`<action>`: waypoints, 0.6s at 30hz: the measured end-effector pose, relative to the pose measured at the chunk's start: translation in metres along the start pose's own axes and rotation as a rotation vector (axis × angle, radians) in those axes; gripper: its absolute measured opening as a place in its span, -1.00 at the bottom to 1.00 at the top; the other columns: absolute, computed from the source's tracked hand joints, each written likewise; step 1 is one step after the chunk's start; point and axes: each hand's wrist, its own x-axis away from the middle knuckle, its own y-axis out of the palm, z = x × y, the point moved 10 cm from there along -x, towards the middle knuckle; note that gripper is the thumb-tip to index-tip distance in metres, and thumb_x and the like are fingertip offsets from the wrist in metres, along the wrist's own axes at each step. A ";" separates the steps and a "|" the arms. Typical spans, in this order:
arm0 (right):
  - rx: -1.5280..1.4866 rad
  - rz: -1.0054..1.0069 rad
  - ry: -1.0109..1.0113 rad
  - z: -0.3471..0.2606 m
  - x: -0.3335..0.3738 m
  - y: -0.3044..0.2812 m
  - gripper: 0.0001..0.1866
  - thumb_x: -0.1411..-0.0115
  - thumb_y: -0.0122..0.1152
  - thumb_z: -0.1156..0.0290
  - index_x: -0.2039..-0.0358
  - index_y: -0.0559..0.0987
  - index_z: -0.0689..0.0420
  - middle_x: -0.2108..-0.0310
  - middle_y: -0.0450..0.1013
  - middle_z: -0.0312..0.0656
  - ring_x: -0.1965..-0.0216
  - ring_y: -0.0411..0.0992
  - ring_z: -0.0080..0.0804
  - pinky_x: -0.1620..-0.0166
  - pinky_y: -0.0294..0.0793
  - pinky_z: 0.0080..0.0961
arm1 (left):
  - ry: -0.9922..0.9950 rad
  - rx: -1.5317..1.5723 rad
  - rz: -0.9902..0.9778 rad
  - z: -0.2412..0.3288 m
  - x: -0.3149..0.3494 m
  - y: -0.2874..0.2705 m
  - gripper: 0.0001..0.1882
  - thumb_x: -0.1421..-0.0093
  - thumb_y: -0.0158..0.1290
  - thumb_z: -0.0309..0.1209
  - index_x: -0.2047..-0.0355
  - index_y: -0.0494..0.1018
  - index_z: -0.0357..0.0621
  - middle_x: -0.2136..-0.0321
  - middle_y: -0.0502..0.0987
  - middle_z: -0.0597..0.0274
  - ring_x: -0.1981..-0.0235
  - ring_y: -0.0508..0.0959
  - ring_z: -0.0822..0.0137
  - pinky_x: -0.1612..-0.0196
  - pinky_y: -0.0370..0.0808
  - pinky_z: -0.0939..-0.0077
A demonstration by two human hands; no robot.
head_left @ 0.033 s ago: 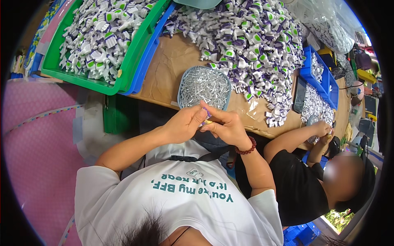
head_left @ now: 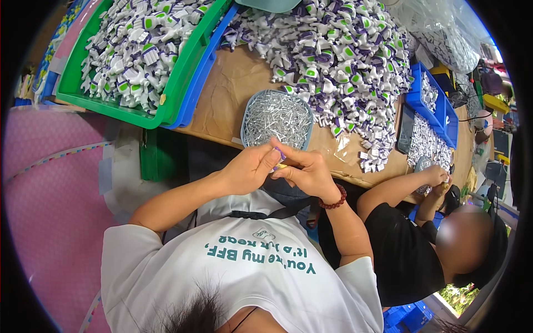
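Note:
My left hand and my right hand meet at the near edge of the table, fingertips pinched together. Between them is a small purple piece, mostly covered by the fingers; its full shape is hidden. Something yellowish shows by my right fingertips, too small to make out. Just beyond the hands stands a light blue bowl full of thin silver metal pins. A large heap of white, purple and green toy figure parts spreads over the table behind it.
At the far left a green tray of similar parts sits over a blue tray. Small white pieces and a dark phone lie right, near a blue divided bin. A co-worker in black works close on my right.

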 end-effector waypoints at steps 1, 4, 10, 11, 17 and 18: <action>0.008 -0.007 0.003 0.002 -0.001 0.001 -0.41 -0.05 0.18 0.55 -0.12 0.30 -0.02 0.50 0.50 -0.35 0.65 0.19 -0.79 0.57 0.27 -0.79 | 0.034 -0.050 0.006 0.003 0.001 -0.001 -0.56 -0.32 -0.36 -0.14 0.26 0.34 -0.29 0.49 0.46 0.17 0.48 0.42 0.38 0.35 0.36 0.53; 0.033 0.019 -0.001 0.003 -0.001 0.002 -0.42 -0.05 0.17 0.56 -0.12 0.31 -0.03 0.50 0.50 -0.34 0.65 0.20 -0.79 0.58 0.27 -0.78 | 0.029 -0.070 0.026 0.003 0.002 -0.003 -0.59 -0.32 -0.35 -0.18 0.26 0.34 -0.30 0.46 0.48 0.11 0.45 0.46 0.30 0.31 0.37 0.50; -0.026 0.100 0.027 -0.012 -0.008 -0.015 -0.50 -0.08 0.15 0.52 -0.07 0.36 0.08 0.50 0.50 -0.34 0.62 0.25 -0.78 0.55 0.29 -0.79 | -0.157 0.242 0.096 0.007 0.001 -0.039 -0.81 -0.23 -0.14 -0.31 0.34 0.33 -0.19 0.59 0.40 0.25 0.51 0.43 0.44 0.40 0.39 0.60; 0.018 0.136 0.038 -0.012 -0.008 -0.022 -0.53 -0.09 0.15 0.51 -0.06 0.37 0.10 0.49 0.50 -0.34 0.62 0.26 -0.78 0.54 0.30 -0.78 | 0.126 0.352 0.212 0.048 0.004 -0.081 -0.82 -0.22 -0.11 -0.30 0.31 0.33 -0.15 0.51 0.39 0.29 0.47 0.41 0.52 0.42 0.39 0.69; 0.549 0.346 -0.033 -0.007 -0.004 -0.050 -0.70 -0.07 0.15 0.48 0.13 0.49 0.17 0.54 0.47 -0.17 0.58 0.38 -0.47 0.47 0.37 -0.58 | 0.651 0.332 0.458 0.169 0.032 -0.175 -0.56 -0.25 -0.20 -0.27 -0.03 0.20 -0.34 -0.03 0.32 0.03 0.12 0.45 0.27 0.15 0.45 0.46; 0.698 0.375 -0.149 -0.017 -0.006 -0.049 -0.72 -0.05 0.15 0.49 0.17 0.49 0.17 0.52 0.46 -0.15 0.56 0.39 -0.39 0.46 0.38 -0.53 | 0.577 0.250 0.491 0.157 0.018 -0.171 -0.58 -0.24 -0.19 -0.29 -0.02 0.22 -0.33 -0.01 0.35 0.04 0.13 0.46 0.28 0.15 0.45 0.44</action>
